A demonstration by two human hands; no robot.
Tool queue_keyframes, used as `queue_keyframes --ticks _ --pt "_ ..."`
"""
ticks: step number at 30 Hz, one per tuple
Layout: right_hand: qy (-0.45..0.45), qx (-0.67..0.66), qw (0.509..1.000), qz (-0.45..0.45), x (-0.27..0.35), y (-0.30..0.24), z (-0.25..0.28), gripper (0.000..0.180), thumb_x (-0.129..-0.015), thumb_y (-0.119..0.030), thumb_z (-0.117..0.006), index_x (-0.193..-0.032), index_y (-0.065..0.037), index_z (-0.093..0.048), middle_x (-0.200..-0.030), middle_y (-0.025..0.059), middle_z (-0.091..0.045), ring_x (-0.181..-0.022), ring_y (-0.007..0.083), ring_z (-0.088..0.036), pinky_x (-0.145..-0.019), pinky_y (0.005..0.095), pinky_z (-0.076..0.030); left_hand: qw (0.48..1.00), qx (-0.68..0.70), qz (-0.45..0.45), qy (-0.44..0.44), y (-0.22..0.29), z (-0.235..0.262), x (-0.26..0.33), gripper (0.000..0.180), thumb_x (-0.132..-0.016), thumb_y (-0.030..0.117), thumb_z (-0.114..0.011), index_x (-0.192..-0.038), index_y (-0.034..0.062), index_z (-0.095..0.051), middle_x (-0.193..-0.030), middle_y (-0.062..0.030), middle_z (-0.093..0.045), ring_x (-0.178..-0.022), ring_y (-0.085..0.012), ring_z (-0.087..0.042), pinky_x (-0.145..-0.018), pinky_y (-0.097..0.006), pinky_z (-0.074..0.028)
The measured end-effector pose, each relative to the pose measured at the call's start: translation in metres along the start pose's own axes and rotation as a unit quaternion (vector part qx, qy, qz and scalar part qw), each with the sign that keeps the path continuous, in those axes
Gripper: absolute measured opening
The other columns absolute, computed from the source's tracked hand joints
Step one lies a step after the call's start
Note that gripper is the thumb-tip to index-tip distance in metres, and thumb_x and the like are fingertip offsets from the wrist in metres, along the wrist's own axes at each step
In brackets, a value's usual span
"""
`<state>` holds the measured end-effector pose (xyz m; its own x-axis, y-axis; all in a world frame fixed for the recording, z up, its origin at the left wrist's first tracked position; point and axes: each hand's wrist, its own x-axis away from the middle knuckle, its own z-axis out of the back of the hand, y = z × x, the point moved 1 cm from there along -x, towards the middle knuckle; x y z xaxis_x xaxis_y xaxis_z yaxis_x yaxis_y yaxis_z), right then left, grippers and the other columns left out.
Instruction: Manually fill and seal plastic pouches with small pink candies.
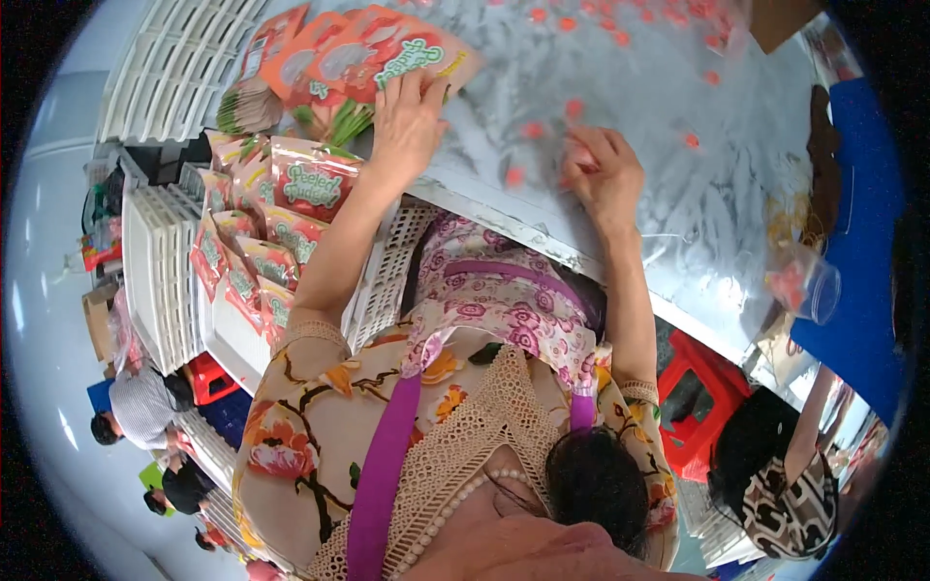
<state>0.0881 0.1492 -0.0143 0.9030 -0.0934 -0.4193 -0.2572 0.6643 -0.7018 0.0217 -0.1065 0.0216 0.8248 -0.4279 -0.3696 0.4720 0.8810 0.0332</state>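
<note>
My left hand (410, 121) rests its slightly spread fingers on the top one of several flat red pouches (334, 63), fanned out at the table's left end; its thumb is partly hidden. My right hand (608, 179) is closed, with small red wrapped candies (579, 160) at its fingertips, a little above the table (484, 155). Loose red candies (532, 129) lie between the two hands, and a single candy (691, 140) lies to the right. Some of these are blurred.
Filled pouches (310, 184) stand in a white crate left of my arm. More red candies (620, 37) are heaped at the far side. A clear plastic cup (812, 286) lies tipped at the right. A red stool (699, 402) and a co-worker (790, 494) are at the lower right.
</note>
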Motion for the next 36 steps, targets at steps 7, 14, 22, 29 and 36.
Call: queue_keyframes --ticks 7,14,22,29,36 --pt "0.020 -0.127 0.985 -0.119 -0.003 0.026 0.005 0.024 -0.079 -0.001 -0.067 -0.103 -0.007 -0.069 -0.096 0.0032 -0.067 -0.084 0.0135 -0.064 -0.072 0.0257 -0.052 0.999 0.024 -0.013 -0.020 -0.034 -0.006 0.000 0.025 -0.074 0.001 -0.061 -0.098 0.0020 -0.068 -0.090 -0.0150 -0.063 -0.085 -0.0322 -0.062 -0.074 -0.041 -0.051" --pt "0.020 -0.150 0.980 -0.128 -0.014 0.022 0.011 0.022 -0.082 -0.001 -0.066 -0.103 -0.005 -0.068 -0.096 0.0030 -0.067 -0.083 0.0092 -0.061 -0.072 0.0225 -0.050 0.968 0.159 0.154 -0.120 -0.064 -0.004 -0.022 0.022 -0.073 0.026 -0.075 -0.077 0.0055 -0.071 -0.067 -0.0134 -0.065 -0.061 -0.0267 -0.064 -0.059 -0.037 -0.051" --pt "0.035 -0.126 0.986 -0.107 -0.023 0.015 0.012 0.021 -0.075 -0.003 -0.071 -0.096 -0.005 -0.070 -0.092 0.0068 -0.068 -0.083 0.0156 -0.065 -0.073 0.0266 -0.050 0.916 0.299 0.208 -0.170 -0.085 -0.025 -0.027 0.036 -0.089 0.041 -0.062 -0.081 0.0057 -0.069 -0.063 0.0006 -0.058 -0.060 -0.0083 -0.051 -0.056 -0.027 -0.041" --pt "0.071 -0.243 0.945 -0.207 -0.029 0.015 0.018 0.016 -0.082 -0.010 -0.073 -0.096 -0.003 -0.069 -0.086 -0.0008 -0.066 -0.074 0.0070 -0.057 -0.067 0.0205 -0.046 0.911 0.307 0.176 -0.213 -0.094 -0.034 -0.022 0.035 -0.090 0.035 -0.062 -0.083 0.0014 -0.067 -0.066 0.0014 -0.058 -0.064 -0.0068 -0.050 -0.058 -0.025 -0.040" --pt "0.051 -0.256 0.944 -0.200 -0.028 0.010 0.015 0.018 -0.082 -0.013 -0.075 -0.095 -0.002 -0.069 -0.084 -0.0007 -0.066 -0.067 0.0057 -0.055 -0.061 0.0201 -0.044 0.919 0.317 0.172 -0.161 -0.091 -0.031 -0.020 0.028 -0.082 0.031 -0.069 -0.076 0.0031 -0.065 -0.058 -0.0013 -0.054 -0.053 -0.0104 -0.047 -0.051 -0.029 -0.036"
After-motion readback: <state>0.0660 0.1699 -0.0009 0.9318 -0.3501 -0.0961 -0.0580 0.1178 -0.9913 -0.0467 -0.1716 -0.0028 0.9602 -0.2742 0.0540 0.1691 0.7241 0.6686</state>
